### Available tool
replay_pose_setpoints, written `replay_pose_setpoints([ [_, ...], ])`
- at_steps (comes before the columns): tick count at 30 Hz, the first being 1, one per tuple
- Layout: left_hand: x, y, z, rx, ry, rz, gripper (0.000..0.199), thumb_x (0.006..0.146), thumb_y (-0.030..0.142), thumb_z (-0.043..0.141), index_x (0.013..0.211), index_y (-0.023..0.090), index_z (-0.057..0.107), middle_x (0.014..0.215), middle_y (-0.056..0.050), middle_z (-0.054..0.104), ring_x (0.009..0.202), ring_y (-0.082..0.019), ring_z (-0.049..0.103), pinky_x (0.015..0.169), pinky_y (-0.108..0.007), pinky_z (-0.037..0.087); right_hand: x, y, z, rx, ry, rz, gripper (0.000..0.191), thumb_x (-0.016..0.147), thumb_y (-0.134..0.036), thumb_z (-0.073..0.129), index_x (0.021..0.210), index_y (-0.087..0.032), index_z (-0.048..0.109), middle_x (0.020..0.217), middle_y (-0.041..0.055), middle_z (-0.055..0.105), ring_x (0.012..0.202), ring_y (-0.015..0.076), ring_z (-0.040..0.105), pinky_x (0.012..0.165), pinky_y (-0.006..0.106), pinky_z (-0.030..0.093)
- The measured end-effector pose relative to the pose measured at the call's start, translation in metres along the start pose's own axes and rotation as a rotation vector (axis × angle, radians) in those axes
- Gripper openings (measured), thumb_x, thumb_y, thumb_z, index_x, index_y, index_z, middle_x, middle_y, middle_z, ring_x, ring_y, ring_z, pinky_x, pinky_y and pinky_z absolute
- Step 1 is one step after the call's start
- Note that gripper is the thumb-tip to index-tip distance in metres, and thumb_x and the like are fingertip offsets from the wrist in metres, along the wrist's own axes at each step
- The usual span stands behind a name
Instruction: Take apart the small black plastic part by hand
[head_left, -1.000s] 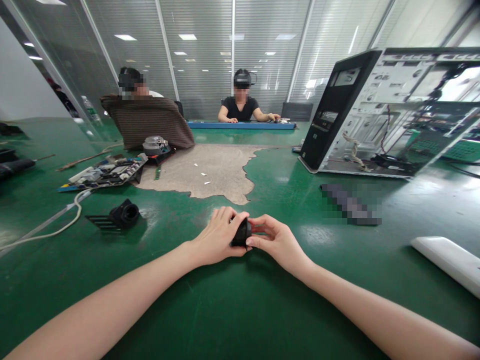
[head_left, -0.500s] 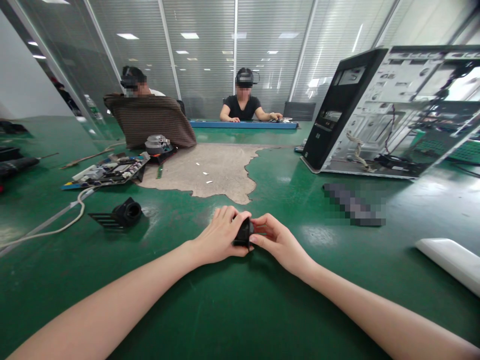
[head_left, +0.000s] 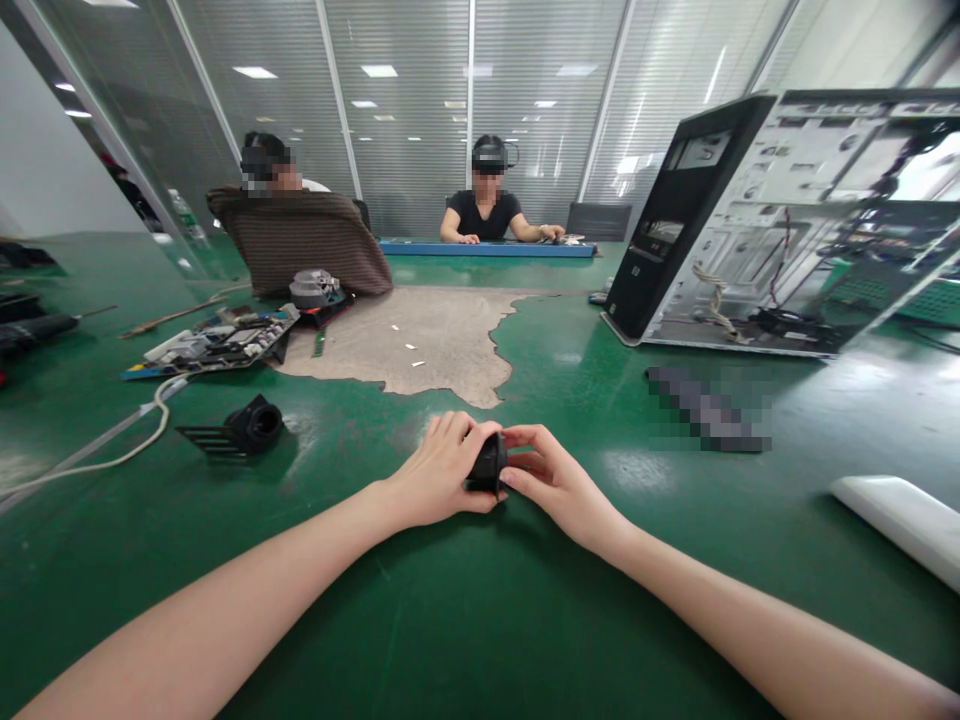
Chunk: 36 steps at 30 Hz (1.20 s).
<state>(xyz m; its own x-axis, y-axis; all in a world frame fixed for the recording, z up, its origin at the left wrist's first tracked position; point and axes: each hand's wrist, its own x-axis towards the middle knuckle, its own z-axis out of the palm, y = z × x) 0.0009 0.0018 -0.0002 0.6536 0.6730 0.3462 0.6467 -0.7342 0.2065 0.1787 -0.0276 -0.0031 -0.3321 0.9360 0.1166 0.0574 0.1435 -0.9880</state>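
Over the green table, my left hand wraps around a small black plastic part, thumb on top and a finger below. The part has a boxy body with a flat flange on its right side; its exact kind cannot be made out. From the right, my right hand has its fingertips and thumb closed against that flange. Much of the part is covered by my fingers.
A black slatted part with a round opening lies to the left, near a circuit board and a pale cable. An opened computer case stands at right. A white object lies nearer. Two people sit across.
The right hand's fingers have shifted slightly on the flange, and the black part has turned a little. Both arms stay where they were.
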Motion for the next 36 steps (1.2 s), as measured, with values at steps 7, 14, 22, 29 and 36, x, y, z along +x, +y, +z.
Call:
replay_pose_setpoints([
  [7,0.0001,-0.0002,0.0002,0.002,-0.008,-0.010,0.062,0.064,0.036,0.063,0.117,0.018,0.037,0.098,-0.007,0.043,0.089,-0.024,0.041,0.076,-0.037,0.033,-0.0037,0.0034,-0.0011,-0.008,-0.064,-0.113,0.022,0.075,-0.022,0.060,0.092,-0.023,0.046,0.096,0.0004,0.053,0.094,0.0153,0.056,0.084,0.034,0.048],
  [14,0.0009,-0.0001,0.0012,-0.009,0.003,-0.012,0.060,0.066,0.041,0.061,0.116,0.019,0.038,0.097,-0.007,0.043,0.089,-0.025,0.041,0.076,-0.037,0.033,-0.0009,0.0012,0.0014,-0.013,-0.025,-0.054,0.020,0.078,-0.027,0.057,0.093,-0.023,0.044,0.093,0.0012,0.052,0.091,0.0158,0.057,0.075,0.032,0.052],
  [22,0.0006,-0.0006,0.0004,-0.007,-0.002,-0.011,0.062,0.065,0.039,0.063,0.117,0.019,0.036,0.097,-0.007,0.044,0.089,-0.025,0.041,0.075,-0.037,0.034,-0.0035,-0.0001,0.0001,-0.060,-0.070,-0.110,0.024,0.079,-0.021,0.055,0.100,-0.023,0.044,0.102,0.0035,0.050,0.101,0.0180,0.053,0.083,0.035,0.050],
  [29,0.0009,-0.0001,0.0015,0.019,-0.003,-0.012,0.060,0.066,0.041,0.061,0.116,0.018,0.037,0.097,-0.007,0.044,0.088,-0.024,0.042,0.075,-0.036,0.034,-0.0029,0.0031,0.0003,-0.018,-0.042,-0.114,0.014,0.080,-0.025,0.054,0.091,-0.023,0.046,0.095,0.0012,0.051,0.092,0.0147,0.055,0.078,0.031,0.051],
  [36,0.0014,-0.0002,0.0009,-0.006,0.002,-0.019,0.059,0.067,0.042,0.061,0.117,0.020,0.038,0.097,-0.007,0.044,0.088,-0.025,0.042,0.075,-0.037,0.034,-0.0017,0.0006,0.0005,-0.056,-0.026,-0.060,0.030,0.079,-0.023,0.055,0.106,-0.023,0.041,0.106,0.0050,0.051,0.097,0.0169,0.055,0.081,0.035,0.051],
])
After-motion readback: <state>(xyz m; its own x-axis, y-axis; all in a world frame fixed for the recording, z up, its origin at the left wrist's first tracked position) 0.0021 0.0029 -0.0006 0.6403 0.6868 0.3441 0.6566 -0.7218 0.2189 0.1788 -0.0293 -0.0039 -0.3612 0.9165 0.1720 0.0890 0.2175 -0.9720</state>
